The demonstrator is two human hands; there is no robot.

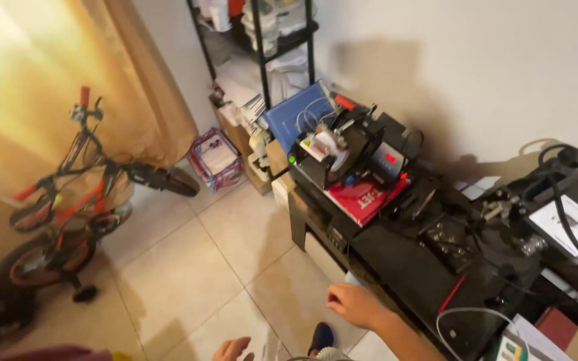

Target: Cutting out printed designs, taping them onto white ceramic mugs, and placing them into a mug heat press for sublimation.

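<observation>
Far left, a red bike [61, 200] leans by the curtain [102, 80], well apart from us. Down at the bottom edge our left hand [231, 349] just peeks into view, fingers curled loosely and nothing in it that we can see; a slip of clear plastic seems to sit beside it, too blurred to be sure. Our right hand [354, 304] hovers over the tiled floor [182, 267] just at the front edge of the low black desk [396, 267], fingers drawn together and bent, gripping nothing, touching nothing we can make out. On the desk ahead, the black press [346, 150] stands untouched with its red display lit, a white mug-like cylinder clamped in it, a red sheet [362, 195] lying under it. Further right, cables and a second machine [556, 200], also untouched. By our reckoning nothing is in hand yet; the handling all lies ahead.
</observation>
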